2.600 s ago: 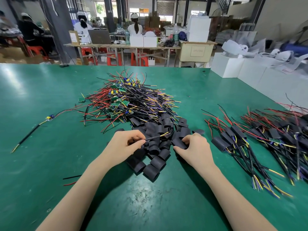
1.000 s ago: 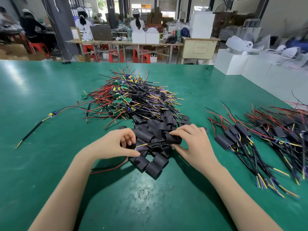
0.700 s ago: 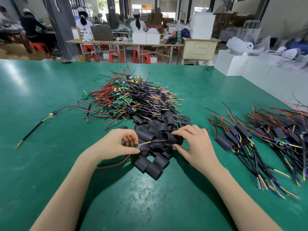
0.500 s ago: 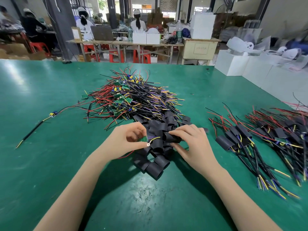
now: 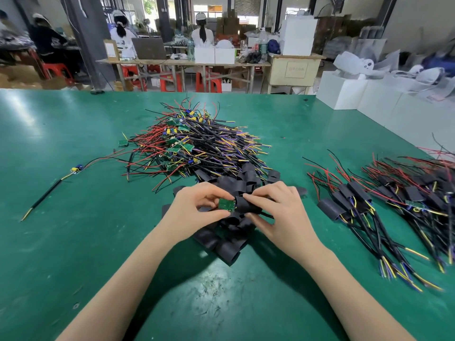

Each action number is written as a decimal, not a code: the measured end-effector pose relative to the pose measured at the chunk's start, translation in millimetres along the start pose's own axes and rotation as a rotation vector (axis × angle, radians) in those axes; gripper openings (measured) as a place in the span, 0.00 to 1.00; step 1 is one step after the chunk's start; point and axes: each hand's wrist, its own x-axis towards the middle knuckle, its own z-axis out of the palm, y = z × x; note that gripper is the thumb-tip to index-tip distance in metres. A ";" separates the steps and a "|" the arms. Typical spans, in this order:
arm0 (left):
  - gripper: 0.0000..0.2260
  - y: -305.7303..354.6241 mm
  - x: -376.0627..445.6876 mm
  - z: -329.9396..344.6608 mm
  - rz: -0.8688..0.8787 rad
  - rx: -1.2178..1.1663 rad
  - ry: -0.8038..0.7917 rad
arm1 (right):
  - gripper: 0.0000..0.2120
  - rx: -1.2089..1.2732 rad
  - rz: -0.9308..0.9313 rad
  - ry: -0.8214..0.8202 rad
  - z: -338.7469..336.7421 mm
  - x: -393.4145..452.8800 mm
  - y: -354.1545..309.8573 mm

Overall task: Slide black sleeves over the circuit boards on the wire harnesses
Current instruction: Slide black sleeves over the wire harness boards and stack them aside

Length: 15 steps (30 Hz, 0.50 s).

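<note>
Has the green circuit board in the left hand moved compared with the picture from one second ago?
Yes. The circuit board, hidden then, now shows in the left hand, right at the mouth of the black sleeve held by the right hand above the sleeve pile.

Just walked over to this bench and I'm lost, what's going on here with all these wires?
A person is sleeving wire harnesses. The left hand pinches a small green circuit board while the right hand holds a black sleeve at the board's edge; the board is still mostly bare. Loose sleeves lie under the hands, unsleeved harnesses are piled behind, and sleeved harnesses lie to the right on the green table.
</note>
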 end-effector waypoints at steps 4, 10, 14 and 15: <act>0.13 0.9 -0.1 0.4 -0.036 -0.059 -0.005 | 0.15 0.025 -0.007 -0.011 -0.6 0.9 -1.2; 0.12 0.6 0.0 2.4 -0.068 -0.081 0.000 | 0.16 0.032 -0.002 -0.033 -2.7 1.1 -2.7; 0.13 0.7 -0.4 2.6 -0.062 -0.056 0.012 | 0.16 0.060 0.029 -0.076 -4.2 0.3 -3.6; 0.13 1.4 -0.4 2.6 -0.065 -0.057 0.016 | 0.16 0.077 0.042 -0.087 -4.7 0.0 -3.7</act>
